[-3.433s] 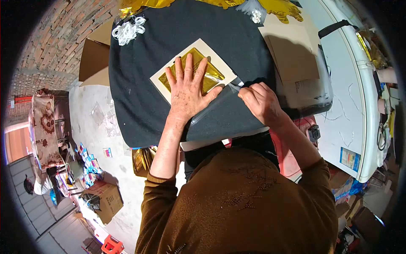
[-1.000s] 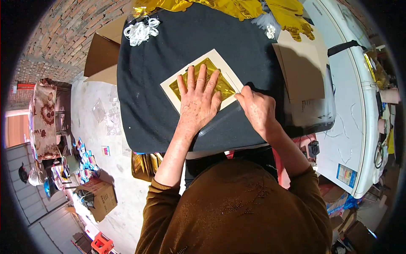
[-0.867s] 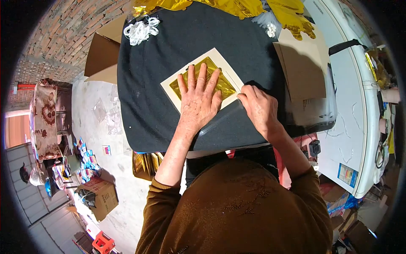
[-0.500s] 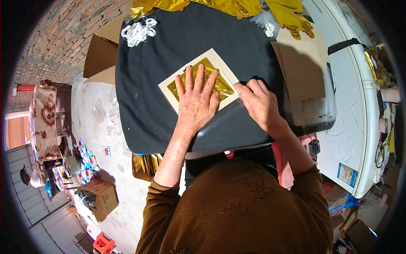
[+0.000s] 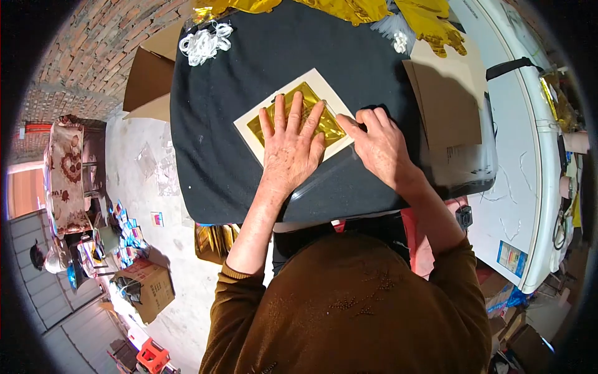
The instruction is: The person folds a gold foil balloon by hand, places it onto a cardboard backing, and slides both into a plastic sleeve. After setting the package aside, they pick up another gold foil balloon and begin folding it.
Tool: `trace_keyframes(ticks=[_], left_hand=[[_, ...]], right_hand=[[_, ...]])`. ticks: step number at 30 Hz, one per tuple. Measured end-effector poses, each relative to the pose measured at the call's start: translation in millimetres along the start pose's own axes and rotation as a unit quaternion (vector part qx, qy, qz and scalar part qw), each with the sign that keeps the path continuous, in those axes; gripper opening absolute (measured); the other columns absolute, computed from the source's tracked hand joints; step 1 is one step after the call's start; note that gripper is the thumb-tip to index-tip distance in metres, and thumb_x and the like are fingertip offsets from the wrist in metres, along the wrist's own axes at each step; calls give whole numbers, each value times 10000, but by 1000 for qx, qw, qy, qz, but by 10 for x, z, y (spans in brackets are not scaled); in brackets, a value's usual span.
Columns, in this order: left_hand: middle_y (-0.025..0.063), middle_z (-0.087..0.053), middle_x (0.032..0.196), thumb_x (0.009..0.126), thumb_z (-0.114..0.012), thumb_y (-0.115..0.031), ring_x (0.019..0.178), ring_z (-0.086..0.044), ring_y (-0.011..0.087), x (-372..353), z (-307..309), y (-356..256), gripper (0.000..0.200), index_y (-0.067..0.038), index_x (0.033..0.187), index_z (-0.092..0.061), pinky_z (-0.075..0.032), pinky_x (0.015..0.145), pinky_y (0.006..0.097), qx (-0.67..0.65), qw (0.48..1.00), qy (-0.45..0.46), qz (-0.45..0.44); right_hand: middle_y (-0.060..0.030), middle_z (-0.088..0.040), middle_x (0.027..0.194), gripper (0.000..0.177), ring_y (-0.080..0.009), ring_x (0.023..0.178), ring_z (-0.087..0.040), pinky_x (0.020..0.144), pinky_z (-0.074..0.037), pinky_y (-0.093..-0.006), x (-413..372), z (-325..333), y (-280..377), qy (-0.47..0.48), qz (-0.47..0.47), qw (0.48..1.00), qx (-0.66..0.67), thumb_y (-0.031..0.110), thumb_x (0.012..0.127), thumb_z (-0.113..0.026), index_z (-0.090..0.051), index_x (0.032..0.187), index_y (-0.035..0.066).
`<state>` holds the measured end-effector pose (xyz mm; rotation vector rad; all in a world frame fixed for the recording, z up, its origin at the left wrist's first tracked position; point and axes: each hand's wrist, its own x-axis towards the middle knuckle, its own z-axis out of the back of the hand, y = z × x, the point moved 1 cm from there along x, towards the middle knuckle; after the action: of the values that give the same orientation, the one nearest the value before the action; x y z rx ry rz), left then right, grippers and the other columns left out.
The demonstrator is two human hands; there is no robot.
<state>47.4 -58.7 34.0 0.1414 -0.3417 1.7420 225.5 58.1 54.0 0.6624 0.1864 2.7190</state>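
Note:
A folded gold foil sheet (image 5: 303, 95) lies on a pale square card (image 5: 321, 79), which is turned at an angle on the black cloth (image 5: 261, 62). Pressed flat over the foil, my left hand (image 5: 291, 146) has its fingers spread. My right hand (image 5: 381, 146) is at the card's right corner, its index finger or thumb stretched onto the edge and the other fingers curled. Whether anything is between those fingers is hidden. A clear plastic strip (image 5: 317, 181) runs along the cloth below the card.
White string bundles (image 5: 204, 43) lie at the cloth's back left. Gold foil (image 5: 349, 9) hangs over the back edge. Brown cardboard sheets (image 5: 445, 109) are at the right, beside a white surface (image 5: 504, 174). An open carton (image 5: 148, 81) stands left of the table.
My right hand has shifted slightly, its extended finger reaching a little further up and left over the card's corner. My left hand remains flat on the foil.

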Motion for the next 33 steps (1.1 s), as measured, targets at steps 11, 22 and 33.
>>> trace_keyframes(ticks=[11, 22, 33], left_hand=[[175, -305, 1660, 1034, -466, -418, 1543, -211, 447, -7, -73, 19, 571, -278, 1585, -417, -105, 1223, 688, 23, 1000, 1, -6], [135, -394, 1607, 993, -542, -569, 1523, -295, 368, 163, 181, -101, 623, -253, 1528, -499, -180, 1214, 649, 72, 995, -22, -59], [130, -439, 1586, 1040, -418, -607, 1511, -323, 378, 158, -193, -40, 609, -260, 1536, -487, -176, 1234, 619, 7, 996, -36, -76]], right_hand=[[-31, -608, 1160, 434, -249, 1072, -558, 946, -506, -390, -34, -96, -48, 17, -27, 999, 29, 52, 857, -678, -672, 1289, 102], [-30, -576, 1190, 436, -240, 1117, -524, 972, -483, -409, -78, -114, -35, 29, -26, 999, 3, 80, 905, -667, -642, 1339, 103], [-37, -586, 1158, 393, -246, 1109, -532, 958, -475, -408, -120, -99, -19, -3, -17, 1000, 9, 66, 899, -652, -644, 1290, 96]])
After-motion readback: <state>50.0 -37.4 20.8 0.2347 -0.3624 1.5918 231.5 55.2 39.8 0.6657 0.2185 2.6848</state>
